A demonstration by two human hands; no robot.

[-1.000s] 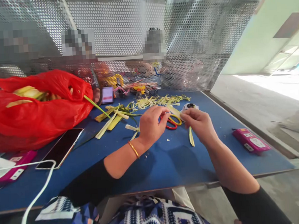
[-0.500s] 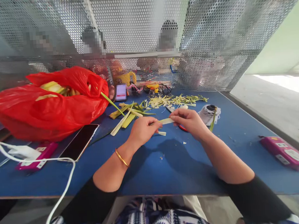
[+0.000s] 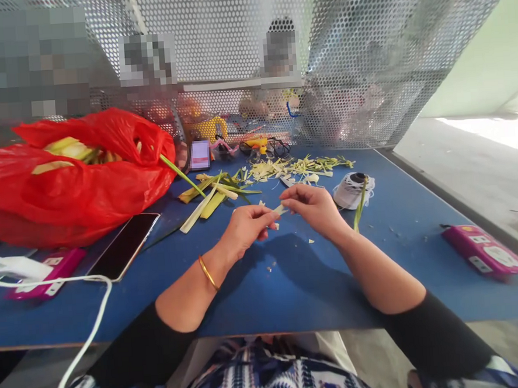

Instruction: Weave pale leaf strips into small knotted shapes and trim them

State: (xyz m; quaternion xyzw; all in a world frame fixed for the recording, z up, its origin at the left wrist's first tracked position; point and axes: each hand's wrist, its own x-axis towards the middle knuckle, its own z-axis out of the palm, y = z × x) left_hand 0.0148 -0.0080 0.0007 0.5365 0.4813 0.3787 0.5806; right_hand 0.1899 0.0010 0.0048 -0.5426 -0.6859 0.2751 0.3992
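Observation:
Between my two hands is a short, pale green leaf strip (image 3: 279, 211), mostly covered by fingers. My left hand (image 3: 249, 227), with a gold bangle on the wrist, pinches one end between thumb and forefinger. At the other end, the fingertips of my right hand (image 3: 313, 207) are closed on the strip. Both hands are above the blue table (image 3: 292, 300). Beyond them lies a pile of cut leaf shreds (image 3: 301, 167). Longer yellow-green leaf strips (image 3: 213, 204) lie past my left hand. A metal blade tip (image 3: 286, 182) shows behind my right hand.
On the left are a red plastic bag (image 3: 122, 185) holding leaf stalks, a dark phone (image 3: 126, 246) and a white cable (image 3: 100, 312). A white thread spool (image 3: 351, 193) stands right, near a magenta box (image 3: 486, 251). Perforated metal screen (image 3: 227, 38) rises behind.
My hands have come closer together, and less of the strip shows between them. The whole view has shifted slightly, so the table items appear further left.

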